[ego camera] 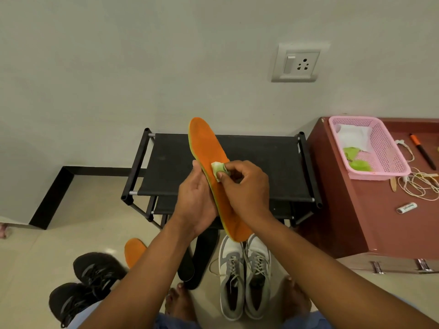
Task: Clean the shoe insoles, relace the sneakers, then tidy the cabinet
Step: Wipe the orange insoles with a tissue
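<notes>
From the head view we see our left hand (194, 200) cradling a long orange foam insole (211, 167) from below, fingers curled round its edge, held above a black fabric shoe rack (256, 167). Our right hand (247, 186) pinches a small green wipe (219, 170) against the insole. On the beige tiled floor (47, 252) stand grey laced sneakers (244, 276), black sneakers (92, 281), a second orange insole (134, 250) and black insoles (202, 257). A maroon counter (356, 210) carries a pink plastic basket (380, 157) and cream laces (418, 184).

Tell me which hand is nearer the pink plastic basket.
Right. The right hand, pinching a green wipe on the orange foam insole, sits closer to the pink plastic basket; the left hand holds the insole's far side.
</notes>
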Tool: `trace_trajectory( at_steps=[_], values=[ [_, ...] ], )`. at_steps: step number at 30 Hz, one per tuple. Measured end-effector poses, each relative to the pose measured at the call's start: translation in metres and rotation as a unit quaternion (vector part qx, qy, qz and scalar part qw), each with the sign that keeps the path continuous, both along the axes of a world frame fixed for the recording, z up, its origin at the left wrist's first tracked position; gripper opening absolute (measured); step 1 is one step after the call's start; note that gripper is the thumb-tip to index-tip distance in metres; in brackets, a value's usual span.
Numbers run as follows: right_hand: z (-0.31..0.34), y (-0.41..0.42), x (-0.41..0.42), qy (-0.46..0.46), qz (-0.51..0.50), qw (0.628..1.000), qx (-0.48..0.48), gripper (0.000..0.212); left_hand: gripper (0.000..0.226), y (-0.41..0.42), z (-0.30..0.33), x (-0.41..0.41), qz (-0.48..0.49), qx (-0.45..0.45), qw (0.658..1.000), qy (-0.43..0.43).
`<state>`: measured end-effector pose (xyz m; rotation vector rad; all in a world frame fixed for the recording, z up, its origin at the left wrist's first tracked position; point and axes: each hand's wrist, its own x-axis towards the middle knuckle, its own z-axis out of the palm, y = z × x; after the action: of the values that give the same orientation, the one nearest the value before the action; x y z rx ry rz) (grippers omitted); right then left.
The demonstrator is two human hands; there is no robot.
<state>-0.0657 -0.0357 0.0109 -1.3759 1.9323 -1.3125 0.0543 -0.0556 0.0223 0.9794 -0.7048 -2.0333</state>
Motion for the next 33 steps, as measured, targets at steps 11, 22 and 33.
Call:
trace_trajectory(
  at_steps=[11, 22, 33],
  values=[
    [-0.002, 0.006, 0.013, 0.151, 0.072, 0.984, -0.066, 0.011, 0.071, -0.007, 0.004, 0.013, -0.029, 0.017, 0.999, -0.021],
    [0.005, -0.012, -0.032, 0.122, -0.093, 0.985, -0.074, 0.009, 0.06, 0.007, 0.01, 0.001, -0.189, 0.021, 0.98, -0.06],
    [-0.005, 0.008, 0.012, 0.182, 0.146, 0.972, -0.041, 0.013, 0.074, -0.017, 0.006, 0.024, -0.017, 0.044, 0.996, -0.073]
  ],
)
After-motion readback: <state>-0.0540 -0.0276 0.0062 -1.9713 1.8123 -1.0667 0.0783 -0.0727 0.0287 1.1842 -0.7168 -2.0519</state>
